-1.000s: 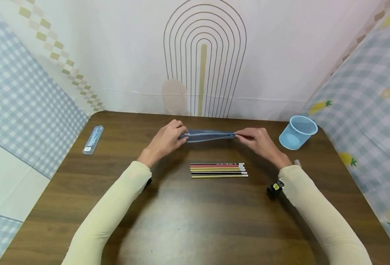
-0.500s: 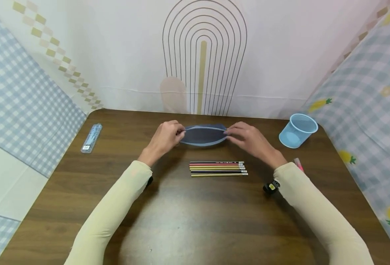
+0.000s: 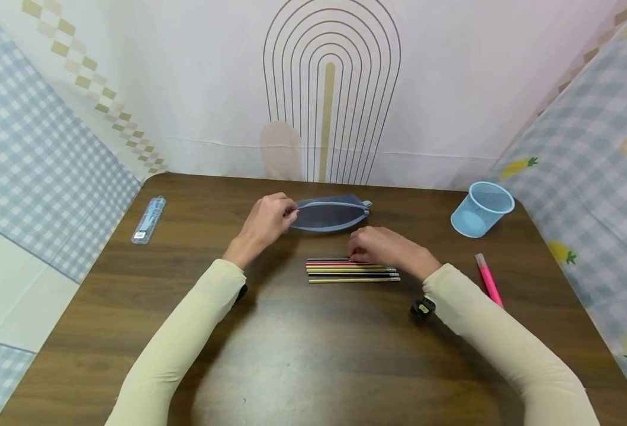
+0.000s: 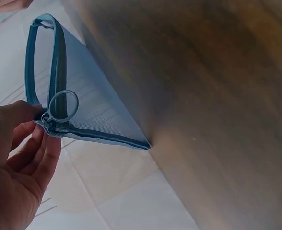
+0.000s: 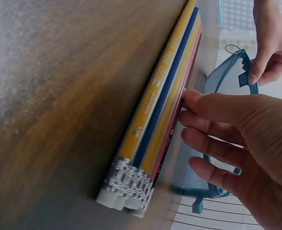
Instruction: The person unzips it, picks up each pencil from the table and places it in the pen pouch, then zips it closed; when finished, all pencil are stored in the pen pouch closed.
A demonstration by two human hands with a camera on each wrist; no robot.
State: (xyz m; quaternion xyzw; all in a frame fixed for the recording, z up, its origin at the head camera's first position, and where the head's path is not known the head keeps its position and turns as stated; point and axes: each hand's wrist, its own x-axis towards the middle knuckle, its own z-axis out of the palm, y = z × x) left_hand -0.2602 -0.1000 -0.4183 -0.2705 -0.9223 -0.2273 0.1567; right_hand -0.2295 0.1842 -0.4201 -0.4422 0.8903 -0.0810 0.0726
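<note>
A blue mesh zip pouch [image 3: 326,219] stands at the far side of the table with its mouth spread apart. My left hand [image 3: 268,222] pinches its left end between thumb and fingers, beside the zip's ring pull [image 4: 64,105]. My right hand [image 3: 385,247] is over the row of pencils [image 3: 345,274], which lie side by side on the table. In the right wrist view, the right thumb and fingertips [image 5: 193,98] are right at the outermost dark pencil, and the yellow pencil [image 5: 153,98] lies on the opposite side of the row. White erasers cap the pencils' near ends.
A light blue mesh cup [image 3: 481,210] stands at the back right. Beside the right forearm lies a pink marker [image 3: 488,279]. At the far left is a flat clear blue case [image 3: 148,220] on the wooden table [image 3: 292,349]. A patterned cloth hangs behind.
The pouch's mouth has widened. My right hand has let go of the pouch's right end and come down toward me to the pencils, while the left hand keeps its grip. The pink marker is now uncovered.
</note>
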